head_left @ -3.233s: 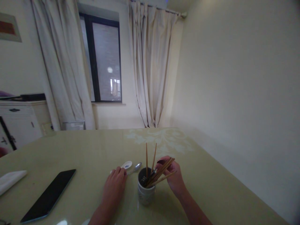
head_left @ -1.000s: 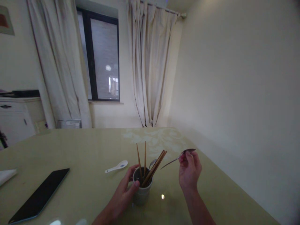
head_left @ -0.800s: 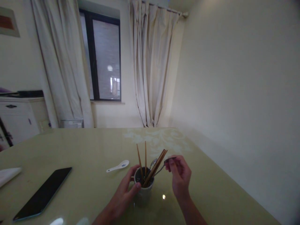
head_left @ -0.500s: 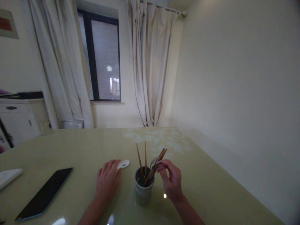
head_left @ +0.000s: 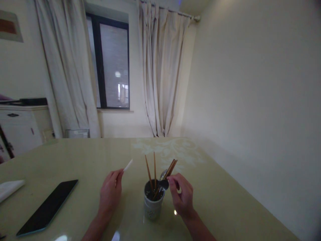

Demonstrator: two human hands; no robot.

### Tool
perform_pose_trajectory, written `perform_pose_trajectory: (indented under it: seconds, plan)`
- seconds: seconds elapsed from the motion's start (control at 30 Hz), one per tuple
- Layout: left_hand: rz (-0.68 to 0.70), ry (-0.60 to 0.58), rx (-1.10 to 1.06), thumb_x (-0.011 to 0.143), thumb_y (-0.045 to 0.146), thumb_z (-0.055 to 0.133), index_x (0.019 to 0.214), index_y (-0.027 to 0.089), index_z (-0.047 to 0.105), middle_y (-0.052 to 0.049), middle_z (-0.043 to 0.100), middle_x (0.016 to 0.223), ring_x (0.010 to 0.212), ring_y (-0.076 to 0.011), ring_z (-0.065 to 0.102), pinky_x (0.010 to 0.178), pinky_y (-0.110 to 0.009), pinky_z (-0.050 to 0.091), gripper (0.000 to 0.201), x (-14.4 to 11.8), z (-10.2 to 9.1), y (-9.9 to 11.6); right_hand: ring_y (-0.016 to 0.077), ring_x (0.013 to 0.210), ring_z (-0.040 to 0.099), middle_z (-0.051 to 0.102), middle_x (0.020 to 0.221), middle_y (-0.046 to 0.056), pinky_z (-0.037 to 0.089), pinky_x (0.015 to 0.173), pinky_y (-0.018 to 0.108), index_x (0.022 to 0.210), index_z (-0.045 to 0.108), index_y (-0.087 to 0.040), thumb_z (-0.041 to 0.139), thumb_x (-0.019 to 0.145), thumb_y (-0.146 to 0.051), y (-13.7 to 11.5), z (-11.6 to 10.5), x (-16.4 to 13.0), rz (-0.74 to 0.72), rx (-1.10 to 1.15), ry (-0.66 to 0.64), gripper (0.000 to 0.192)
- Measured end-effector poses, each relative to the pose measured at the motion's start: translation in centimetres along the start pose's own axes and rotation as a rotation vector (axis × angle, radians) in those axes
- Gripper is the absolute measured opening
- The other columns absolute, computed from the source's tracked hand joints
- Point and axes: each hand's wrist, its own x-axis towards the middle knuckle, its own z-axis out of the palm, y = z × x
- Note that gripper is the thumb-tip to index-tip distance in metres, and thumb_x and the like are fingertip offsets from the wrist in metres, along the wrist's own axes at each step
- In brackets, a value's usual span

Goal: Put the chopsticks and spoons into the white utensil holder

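My left hand (head_left: 110,189) is closed around a white spoon (head_left: 128,165), which sticks out past the fingertips, turned edge-on. To its right a pale patterned cup (head_left: 152,209) stands upright, holding several brown chopsticks (head_left: 147,168) and a silver spoon (head_left: 163,174) with its bowl up. Just right of the cup's rim, my right hand (head_left: 182,194) pinches the edge of a dark metal spoon (head_left: 164,185) by its bowl. The lower part of that spoon is hidden in or behind the cup.
A flat black tablet-like object (head_left: 48,207) lies on the glossy green table (head_left: 100,157) at the left, with a white item (head_left: 11,189) beyond it. A plain wall (head_left: 250,117) runs along the table's right side. Curtains and a window stand behind.
My left hand has lifted the white spoon and turned it from face-up to edge-on. The metal spoon at my right fingers has turned, and its bowl now shows at the cup's rim.
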Motion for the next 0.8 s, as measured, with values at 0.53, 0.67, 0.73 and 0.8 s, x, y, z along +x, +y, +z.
perform_pose_trajectory:
  seconds: [0.53, 0.67, 0.73, 0.8]
  plan:
    - [0.556, -0.097, -0.286, 0.099, 0.033, 0.067, 0.164, 0.035, 0.036, -0.014, 0.062, 0.146, 0.134, -0.0313, 0.061, 0.11, -0.045, 0.055, 0.072, -6.7, 0.5, 6.1, 0.0182, 0.067, 0.068, 0.078, 0.09, 0.006, 0.057, 0.06, 0.029, 0.114, 0.076, -0.024, 0.067, 0.098, -0.017, -1.9, 0.1, -0.3, 0.028, -0.056, 0.282, 0.02]
    - [0.335, -0.274, -0.39, 0.096, 0.049, 0.067, 0.167, 0.027, 0.025, -0.021, 0.041, 0.162, 0.148, -0.0372, 0.045, 0.117, -0.054, 0.049, 0.085, -7.4, 1.9, 6.3, 0.0189, 0.068, 0.068, 0.077, 0.087, 0.004, 0.056, 0.062, 0.031, 0.118, 0.073, -0.026, 0.069, 0.093, -0.008, -0.8, -1.1, 0.6, -0.139, -0.184, 0.299, 0.031]
    - [0.243, -0.322, -0.482, 0.095, 0.053, 0.068, 0.166, 0.026, 0.021, -0.021, 0.038, 0.163, 0.148, -0.0379, 0.045, 0.119, -0.056, 0.046, 0.089, -7.8, 2.6, 6.6, 0.0207, 0.073, 0.071, 0.079, 0.088, 0.005, 0.057, 0.066, 0.034, 0.121, 0.072, -0.026, 0.069, 0.091, -0.004, -0.5, -1.4, 0.8, -0.266, -0.215, 0.196, 0.038]
    - [0.161, -0.362, -0.587, 0.095, 0.055, 0.067, 0.166, 0.026, 0.017, -0.02, 0.041, 0.161, 0.146, -0.0364, 0.048, 0.12, -0.057, 0.043, 0.092, -8.0, 3.2, 7.1, 0.0216, 0.076, 0.073, 0.08, 0.089, 0.005, 0.056, 0.069, 0.036, 0.124, 0.071, -0.025, 0.069, 0.089, -0.002, -0.5, -1.1, 0.7, -0.356, -0.234, 0.064, 0.042]
